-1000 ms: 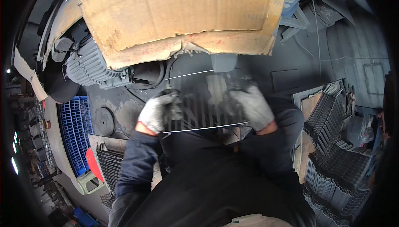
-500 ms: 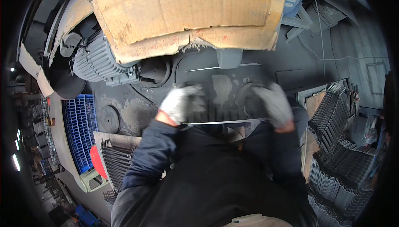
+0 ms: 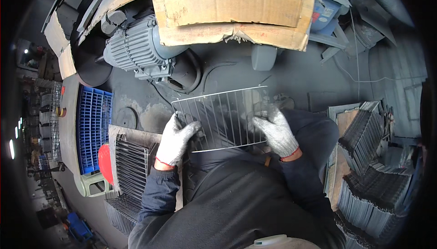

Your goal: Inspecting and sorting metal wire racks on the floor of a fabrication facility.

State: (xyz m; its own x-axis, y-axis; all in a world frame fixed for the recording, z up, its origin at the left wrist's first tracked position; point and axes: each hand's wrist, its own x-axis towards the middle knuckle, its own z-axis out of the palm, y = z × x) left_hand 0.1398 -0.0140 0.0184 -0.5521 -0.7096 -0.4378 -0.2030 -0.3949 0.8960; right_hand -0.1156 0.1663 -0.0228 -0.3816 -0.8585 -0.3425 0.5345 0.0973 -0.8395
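A thin metal wire rack (image 3: 227,148) is held up in front of my lap, tilted, with its bars running between two bright long edges. My left hand (image 3: 175,142), in a white knitted glove, grips its left end. The thumb lies over the bars there and the other fingers are partly hidden. At the rack's right end my right hand (image 3: 277,133), gloved the same way, pinches the side, with its fingertips partly behind the bars.
Stacked dark wire racks (image 3: 364,133) stand at my right, and more racks (image 3: 131,160) rest at my left. Beyond these are a blue plastic grid crate (image 3: 94,130) and a red round object (image 3: 105,164). Ahead are a grey electric motor (image 3: 139,46) and cardboard sheets (image 3: 232,3).
The rack has turned from nearly edge-on to face me, showing its bars. My hands, blurred before, are now sharp; the left has moved left and down, the right slightly left. The view has shifted.
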